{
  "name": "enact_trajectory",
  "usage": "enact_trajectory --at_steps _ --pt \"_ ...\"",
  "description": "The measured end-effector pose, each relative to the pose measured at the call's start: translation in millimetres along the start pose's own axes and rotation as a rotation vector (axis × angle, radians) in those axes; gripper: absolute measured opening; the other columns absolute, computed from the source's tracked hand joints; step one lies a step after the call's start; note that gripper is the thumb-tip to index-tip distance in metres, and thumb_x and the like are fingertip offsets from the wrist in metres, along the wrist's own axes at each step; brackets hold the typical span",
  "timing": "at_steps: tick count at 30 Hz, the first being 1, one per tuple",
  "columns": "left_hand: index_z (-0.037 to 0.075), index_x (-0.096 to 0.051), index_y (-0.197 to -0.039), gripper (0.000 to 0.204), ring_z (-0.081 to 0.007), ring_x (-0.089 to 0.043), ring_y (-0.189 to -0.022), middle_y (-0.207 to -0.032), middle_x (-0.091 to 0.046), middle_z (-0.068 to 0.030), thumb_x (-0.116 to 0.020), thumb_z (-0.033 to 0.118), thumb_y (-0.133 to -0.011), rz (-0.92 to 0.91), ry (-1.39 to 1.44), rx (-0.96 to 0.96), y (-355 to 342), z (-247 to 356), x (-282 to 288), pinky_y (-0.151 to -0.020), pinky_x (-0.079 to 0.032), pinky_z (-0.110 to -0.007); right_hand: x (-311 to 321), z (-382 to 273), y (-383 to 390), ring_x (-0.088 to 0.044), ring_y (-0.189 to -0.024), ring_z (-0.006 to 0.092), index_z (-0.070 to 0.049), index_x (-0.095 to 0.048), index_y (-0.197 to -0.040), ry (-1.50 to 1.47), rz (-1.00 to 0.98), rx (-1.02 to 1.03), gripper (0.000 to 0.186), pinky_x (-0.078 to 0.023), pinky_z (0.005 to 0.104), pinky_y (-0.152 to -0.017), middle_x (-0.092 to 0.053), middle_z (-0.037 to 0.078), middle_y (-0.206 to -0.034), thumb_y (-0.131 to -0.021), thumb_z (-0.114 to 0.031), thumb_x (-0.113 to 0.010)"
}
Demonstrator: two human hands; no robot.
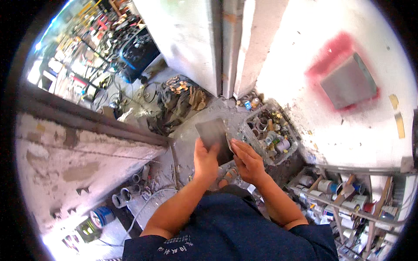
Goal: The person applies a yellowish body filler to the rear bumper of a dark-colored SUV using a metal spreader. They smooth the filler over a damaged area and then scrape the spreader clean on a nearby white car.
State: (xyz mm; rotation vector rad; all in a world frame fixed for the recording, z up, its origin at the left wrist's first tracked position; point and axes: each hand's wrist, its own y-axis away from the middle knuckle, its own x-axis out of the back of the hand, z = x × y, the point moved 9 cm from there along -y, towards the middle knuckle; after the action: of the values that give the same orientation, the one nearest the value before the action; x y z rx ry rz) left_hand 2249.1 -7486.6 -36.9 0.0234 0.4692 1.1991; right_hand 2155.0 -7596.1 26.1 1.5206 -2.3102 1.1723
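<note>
My left hand (206, 162) grips a flat, dark grey rectangular panel (212, 132) by its lower left part, with the thumb lying across its face. The panel is held tilted in front of my body, above the floor. On its right side my right hand (248, 160) is closed, fingers pressed together against the panel's edge. Something thin and greyish (229, 142) shows by the right fingertips; whether it is a separate pad or part of the edge I cannot tell.
A crate of cans and jars (271, 135) stands ahead to the right. Paint cans crowd a rack (344, 204) at lower right. A grey box (349, 82) sits against the red-stained wall. A hose (141, 209) and a blue can (102, 216) lie left; dark cloth (180, 104) lies ahead.
</note>
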Motion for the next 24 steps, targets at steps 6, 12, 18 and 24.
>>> enact_trajectory --at_steps 6,12,18,24 --pt "0.002 -0.047 -0.115 0.028 -0.0161 -0.056 -0.1 -0.111 -0.058 -0.0074 -0.051 -0.005 -0.088 0.038 0.17 -0.177 24 58 82 -0.088 -0.045 -0.03 -71 -54 -7 -0.056 -0.114 0.0365 0.001 -0.057 -0.116 0.026 -0.203 0.119 0.038 -0.046 0.0409 -0.096 -0.059 0.019 -0.122 -0.078 0.009 -0.056" --pt "0.003 -0.048 -0.116 0.028 -0.0135 -0.054 -0.102 -0.112 -0.058 -0.0061 -0.052 -0.003 -0.088 0.024 0.121 -0.287 62 125 161 -0.09 -0.042 -0.028 -146 -67 23 -0.058 -0.108 0.0329 0.0 -0.057 -0.114 0.267 -0.272 0.027 0.03 -0.047 0.0367 -0.091 -0.06 0.017 -0.115 -0.084 -0.004 -0.054" --pt "0.004 -0.05 -0.117 0.031 -0.0165 -0.059 -0.096 -0.108 -0.061 -0.0065 -0.052 -0.004 -0.088 -0.085 0.354 0.001 83 113 239 -0.085 -0.048 -0.032 -169 -120 -5 -0.051 -0.083 0.0136 -0.003 -0.056 -0.101 -0.518 -0.333 -0.449 0.021 -0.042 0.0281 -0.075 -0.056 0.004 -0.088 -0.091 -0.021 -0.055" --pt "0.005 -0.049 -0.12 0.036 -0.0188 -0.06 -0.099 -0.111 -0.061 -0.0074 -0.053 -0.005 -0.086 -0.086 0.386 -0.002 109 118 250 -0.088 -0.049 -0.034 -233 -160 -12 -0.052 -0.079 0.0167 -0.002 -0.055 -0.096 -0.414 -0.673 -0.402 0.029 -0.043 0.0333 -0.071 -0.057 0.007 -0.081 -0.092 -0.032 -0.055"
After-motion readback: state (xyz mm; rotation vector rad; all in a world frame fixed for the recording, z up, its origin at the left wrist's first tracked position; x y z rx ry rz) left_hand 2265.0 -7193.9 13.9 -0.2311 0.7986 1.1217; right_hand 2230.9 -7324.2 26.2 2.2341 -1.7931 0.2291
